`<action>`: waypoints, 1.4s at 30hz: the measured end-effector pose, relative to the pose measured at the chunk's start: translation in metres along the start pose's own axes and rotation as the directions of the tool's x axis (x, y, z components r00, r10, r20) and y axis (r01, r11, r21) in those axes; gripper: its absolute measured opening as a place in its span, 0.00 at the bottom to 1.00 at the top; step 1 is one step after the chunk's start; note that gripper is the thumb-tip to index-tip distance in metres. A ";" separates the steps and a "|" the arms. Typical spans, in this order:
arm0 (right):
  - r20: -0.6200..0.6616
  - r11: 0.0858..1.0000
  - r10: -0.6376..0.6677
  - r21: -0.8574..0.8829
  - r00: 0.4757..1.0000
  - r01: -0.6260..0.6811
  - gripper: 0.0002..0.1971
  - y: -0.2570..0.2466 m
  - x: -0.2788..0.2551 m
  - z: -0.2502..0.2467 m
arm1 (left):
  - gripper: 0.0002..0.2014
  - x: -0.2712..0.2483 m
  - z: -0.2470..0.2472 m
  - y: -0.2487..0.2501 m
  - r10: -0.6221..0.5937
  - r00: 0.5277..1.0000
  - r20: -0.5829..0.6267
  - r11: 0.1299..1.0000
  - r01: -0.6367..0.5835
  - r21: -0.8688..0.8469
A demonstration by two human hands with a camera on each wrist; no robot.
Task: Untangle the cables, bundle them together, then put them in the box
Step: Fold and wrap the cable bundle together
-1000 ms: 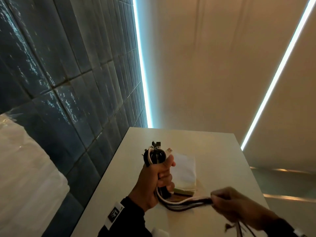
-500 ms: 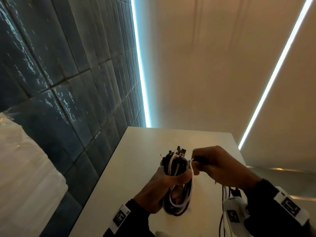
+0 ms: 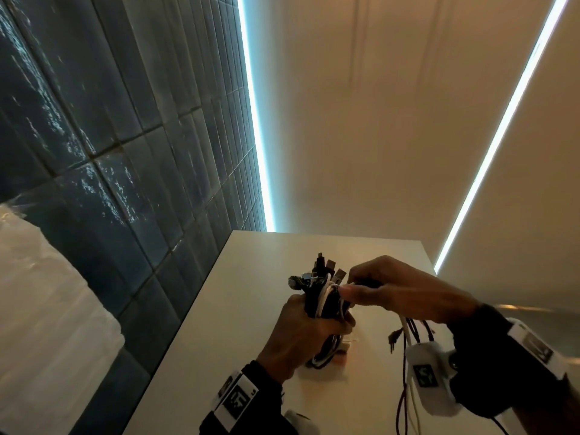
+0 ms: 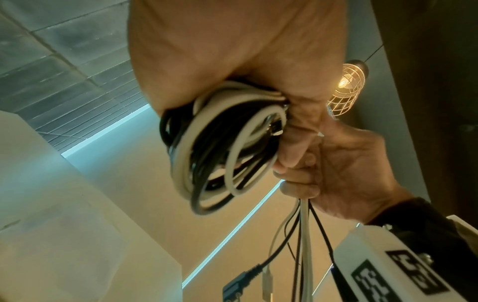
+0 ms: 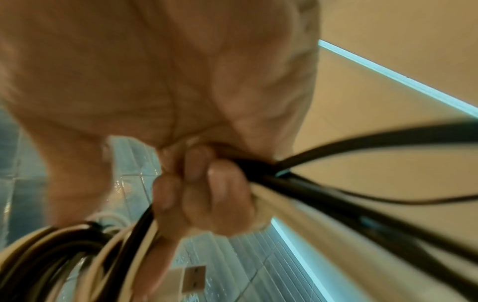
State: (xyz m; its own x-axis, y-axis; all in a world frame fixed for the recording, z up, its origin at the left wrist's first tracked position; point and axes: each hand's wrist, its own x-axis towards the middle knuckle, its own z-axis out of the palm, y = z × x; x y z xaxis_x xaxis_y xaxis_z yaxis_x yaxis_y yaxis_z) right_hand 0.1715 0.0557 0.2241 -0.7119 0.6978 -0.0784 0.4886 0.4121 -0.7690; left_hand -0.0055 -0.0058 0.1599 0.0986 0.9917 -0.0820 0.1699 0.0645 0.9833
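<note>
A coil of black and white cables (image 3: 323, 301) stands upright above the white table (image 3: 251, 309), and my left hand (image 3: 301, 334) grips it round the middle. Several plug ends (image 3: 326, 266) stick out of the top. The left wrist view shows the loops (image 4: 220, 147) hanging below my left hand (image 4: 232, 61). My right hand (image 3: 392, 293) pinches the loose cable tails against the coil's upper right side. Those tails (image 3: 411, 337) trail down under my right wrist. In the right wrist view, blurred black and white strands (image 5: 336, 194) run out of my curled fingers (image 5: 207, 194).
A dark tiled wall (image 3: 125, 152) runs along the table's left edge. A white plastic-wrapped bulk (image 3: 40, 324) sits at the lower left. Something pale and flat (image 3: 340, 356) lies on the table under the coil, mostly hidden. A caged lamp (image 4: 346, 85) hangs overhead.
My right hand has swung from the lower right up to the top of the coil, carrying the loose tails round it. The left hand keeps its grip on the coil.
</note>
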 end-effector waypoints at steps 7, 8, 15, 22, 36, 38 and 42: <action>-0.139 0.999 -0.010 0.041 0.990 0.016 0.13 -0.003 0.008 0.008 | 0.17 -0.005 -0.001 0.003 0.044 0.985 0.165 0.979 -0.009 -0.204; -0.165 0.998 -0.015 0.061 0.986 0.026 0.10 -0.004 0.009 0.009 | 0.14 -0.007 0.002 0.002 0.036 0.978 0.207 0.955 0.028 -0.295; -0.221 0.962 -0.007 0.263 0.975 0.066 0.09 0.005 0.010 0.019 | 0.07 -0.008 0.008 0.000 -0.055 0.960 0.273 0.831 0.196 -0.520; -0.095 0.801 0.062 0.599 0.993 0.007 0.23 0.046 -0.010 0.030 | 0.06 -0.004 -0.019 -0.002 -0.075 0.981 0.176 0.715 0.177 -0.676; -0.660 0.867 0.129 0.437 0.740 0.239 0.12 0.008 -0.013 0.076 | 0.22 0.011 -0.011 -0.014 -0.059 0.988 -0.141 0.861 -0.021 -0.508; -0.727 0.956 -0.013 0.193 0.687 0.222 0.12 0.000 -0.009 0.080 | 0.25 0.013 -0.006 -0.016 -0.048 0.990 -0.131 0.864 -0.025 -0.502; -0.598 0.950 -0.310 -0.225 0.739 0.217 0.16 -0.004 0.003 0.099 | 0.28 0.015 0.000 -0.013 -0.069 0.996 -0.063 0.808 0.019 -0.589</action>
State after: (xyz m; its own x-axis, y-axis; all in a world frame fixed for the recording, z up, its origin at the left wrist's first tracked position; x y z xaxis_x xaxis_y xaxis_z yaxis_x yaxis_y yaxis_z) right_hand 0.1173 -0.0016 0.1645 -0.3760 0.7382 0.5601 0.4232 0.6745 -0.6049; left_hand -0.0066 0.0082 0.1463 0.0244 0.9899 -0.1397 -0.4380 0.1362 0.8886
